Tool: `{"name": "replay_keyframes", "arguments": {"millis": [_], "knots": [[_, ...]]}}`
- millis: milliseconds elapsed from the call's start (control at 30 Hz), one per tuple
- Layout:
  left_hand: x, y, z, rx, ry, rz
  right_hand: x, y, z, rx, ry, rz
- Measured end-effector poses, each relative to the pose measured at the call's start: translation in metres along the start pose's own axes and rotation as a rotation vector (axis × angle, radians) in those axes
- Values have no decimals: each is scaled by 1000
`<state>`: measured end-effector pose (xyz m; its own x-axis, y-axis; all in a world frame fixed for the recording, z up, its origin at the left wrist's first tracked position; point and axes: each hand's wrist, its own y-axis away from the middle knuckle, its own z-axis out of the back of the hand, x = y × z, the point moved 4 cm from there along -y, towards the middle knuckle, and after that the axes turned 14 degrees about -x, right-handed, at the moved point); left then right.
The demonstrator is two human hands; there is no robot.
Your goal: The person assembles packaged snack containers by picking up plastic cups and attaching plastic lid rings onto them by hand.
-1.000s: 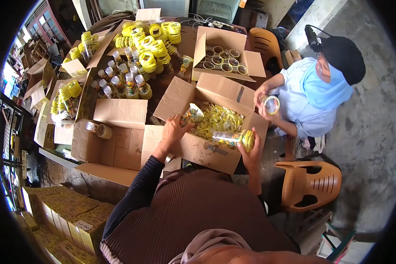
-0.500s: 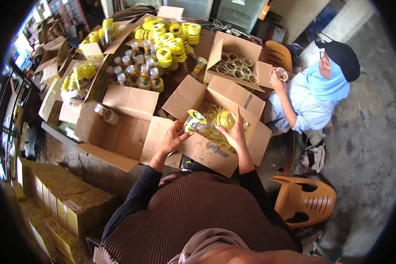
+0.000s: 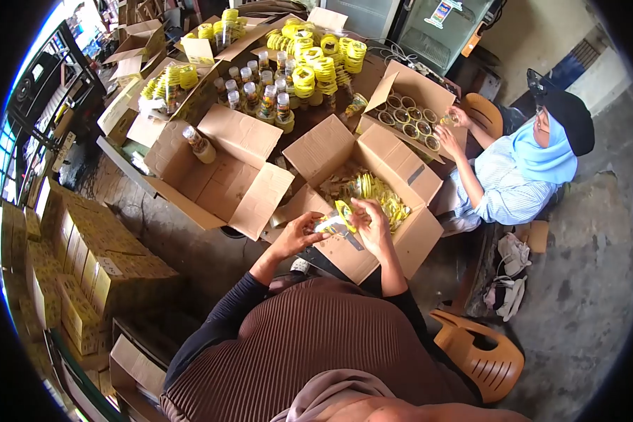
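Clear jar (image 3: pixel 328 225) gripped between left hand (image 3: pixel 297 235), right hand (image 3: pixel 370 224), above carton (image 3: pixel 394 250)

A dark table (image 3: pixel 330 105) carries several open cardboard boxes: an empty box (image 3: pixel 221 172) at its near left edge, a box of yellow lids (image 3: pixel 373 186) in the middle, and a box of jars (image 3: pixel 408 112) at the right. Behind them stand filled bottles (image 3: pixel 264 95) and stacks of yellow lids (image 3: pixel 316 60).
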<state>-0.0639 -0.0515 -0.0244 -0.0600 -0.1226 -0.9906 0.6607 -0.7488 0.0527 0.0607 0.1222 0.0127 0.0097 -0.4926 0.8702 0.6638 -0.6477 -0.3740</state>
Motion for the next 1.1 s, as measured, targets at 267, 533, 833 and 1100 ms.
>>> {"name": "replay_keyframes", "arguments": {"millis": [267, 533, 833, 1100], "knots": [[-15, 36, -50, 91, -175, -93, -15, 33, 42, 120, 112, -110], [-11, 50, -93, 211, -286, -63, -28, 59, 68, 134, 116, -139], [-9, 38, -156, 322, -325, -109, -8, 64, 94, 118, 121, 49], [-7, 48, -165, 458, -237, -272, -28, 89, 104, 305, 284, 154]]}}
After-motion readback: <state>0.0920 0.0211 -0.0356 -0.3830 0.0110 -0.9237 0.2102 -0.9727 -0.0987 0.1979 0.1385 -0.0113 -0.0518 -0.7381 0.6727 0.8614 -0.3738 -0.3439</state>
